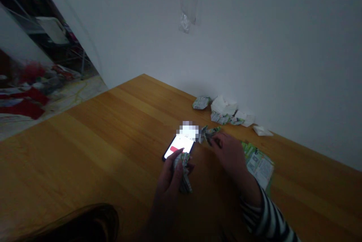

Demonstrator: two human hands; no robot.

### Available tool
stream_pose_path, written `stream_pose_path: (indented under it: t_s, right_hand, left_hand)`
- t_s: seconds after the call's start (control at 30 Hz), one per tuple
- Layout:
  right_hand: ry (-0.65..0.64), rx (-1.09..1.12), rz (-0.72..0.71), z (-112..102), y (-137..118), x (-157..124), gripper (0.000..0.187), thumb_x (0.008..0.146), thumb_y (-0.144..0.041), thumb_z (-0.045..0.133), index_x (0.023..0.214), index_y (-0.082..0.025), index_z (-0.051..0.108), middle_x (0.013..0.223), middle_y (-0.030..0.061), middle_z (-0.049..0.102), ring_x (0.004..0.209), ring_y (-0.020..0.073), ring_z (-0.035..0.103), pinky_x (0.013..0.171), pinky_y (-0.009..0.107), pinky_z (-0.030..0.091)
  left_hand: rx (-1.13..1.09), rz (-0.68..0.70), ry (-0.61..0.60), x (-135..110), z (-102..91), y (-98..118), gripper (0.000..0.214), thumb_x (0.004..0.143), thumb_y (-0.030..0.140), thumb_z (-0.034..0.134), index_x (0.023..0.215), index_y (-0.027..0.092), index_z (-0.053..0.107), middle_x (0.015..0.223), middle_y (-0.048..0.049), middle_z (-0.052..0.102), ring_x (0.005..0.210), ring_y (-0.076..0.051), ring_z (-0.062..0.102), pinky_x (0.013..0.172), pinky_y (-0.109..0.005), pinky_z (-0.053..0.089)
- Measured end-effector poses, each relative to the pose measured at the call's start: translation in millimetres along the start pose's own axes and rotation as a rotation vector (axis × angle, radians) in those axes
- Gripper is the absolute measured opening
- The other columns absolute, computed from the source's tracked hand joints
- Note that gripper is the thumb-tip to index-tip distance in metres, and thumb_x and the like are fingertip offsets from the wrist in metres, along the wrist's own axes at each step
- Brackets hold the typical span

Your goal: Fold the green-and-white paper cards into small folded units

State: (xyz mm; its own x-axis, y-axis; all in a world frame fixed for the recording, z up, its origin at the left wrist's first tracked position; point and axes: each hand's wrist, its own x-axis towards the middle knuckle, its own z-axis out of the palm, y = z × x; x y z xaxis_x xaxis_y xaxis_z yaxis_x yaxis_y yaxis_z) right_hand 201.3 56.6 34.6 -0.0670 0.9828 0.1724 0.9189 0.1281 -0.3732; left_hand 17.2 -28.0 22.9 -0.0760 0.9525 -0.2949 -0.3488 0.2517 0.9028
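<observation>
My left hand point(172, 174) is closed on a folded piece of printed green-and-white paper point(185, 178), its fingers over the lower edge of a phone. The phone point(181, 144) lies on the table with its screen lit bright white and a red patch low on it; its upper part is blurred out. Just right of the phone, my right hand point(227, 151) pinches a crumpled strip of similar printed paper point(207, 133). Beside my right wrist lies a flat stack of green-and-white printed sheets point(258, 164), partly hidden by the hand and forearm.
Along the wall sit a folded printed paper piece point(201, 102), crumpled white tissue point(223, 105) and a small white scrap point(262, 130). The wooden table point(93, 140) meets the wall at its far edge. A dark curved chair back point(93, 219) shows at lower left. Clutter covers the floor beyond.
</observation>
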Motion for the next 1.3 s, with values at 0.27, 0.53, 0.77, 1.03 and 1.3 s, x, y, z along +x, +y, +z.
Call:
stream_pose_path:
  t_s: [0.27,0.53,0.77,1.03,1.3]
  right_hand:
    - [-0.476,0.983,0.185,-7,-29,-53,0.012,0.079,-0.024,0.059,0.074,-0.014,0.062,0.064,-0.0020,0.059,0.056,0.0104,0.054,0.051,0.019,0.037]
    - [-0.519,1.048,0.227,1,-33,-55,0.011,0.078,-0.023,0.065,0.075,-0.012,0.064,0.063,-0.0018,0.061,0.053,0.0092,0.054,0.048,0.017,0.037]
    - [-0.584,1.096,0.244,-1,-38,-55,0.021,0.077,-0.034,0.068,0.077,-0.013,0.066,0.061,-0.0025,0.061,0.049,0.0088,0.052,0.044,0.017,0.038]
    - [-0.620,1.148,0.249,-5,-43,-55,0.021,0.077,-0.034,0.068,0.075,-0.013,0.066,0.060,-0.0024,0.062,0.052,0.0103,0.057,0.048,0.018,0.043]
    - [-0.659,1.110,0.260,-4,-36,-54,0.025,0.076,-0.038,0.069,0.075,-0.013,0.065,0.060,-0.0009,0.063,0.051,0.0118,0.059,0.047,0.020,0.045]
  left_hand:
    - [0.146,0.098,0.016,-3,1.4,5,0.038,0.088,0.042,0.052,0.122,0.023,0.053,0.115,-0.0045,0.065,0.104,-0.019,0.062,0.089,-0.026,0.048]
    - [0.245,0.107,0.041,-9,5.9,12,0.041,0.085,0.044,0.054,0.120,0.022,0.059,0.115,-0.0048,0.065,0.105,-0.022,0.060,0.090,-0.028,0.047]
    - [0.219,0.125,0.044,-9,7.1,8,0.041,0.085,0.042,0.054,0.120,0.021,0.058,0.109,-0.0053,0.066,0.098,-0.022,0.061,0.084,-0.028,0.048]
    - [0.232,0.127,-0.005,-9,5.0,5,0.043,0.087,0.041,0.052,0.125,0.021,0.052,0.112,-0.0065,0.065,0.098,-0.023,0.061,0.086,-0.029,0.048]
    - [0.213,0.113,-0.006,-9,5.3,8,0.041,0.086,0.040,0.053,0.122,0.021,0.054,0.108,-0.0058,0.065,0.094,-0.022,0.062,0.082,-0.029,0.050]
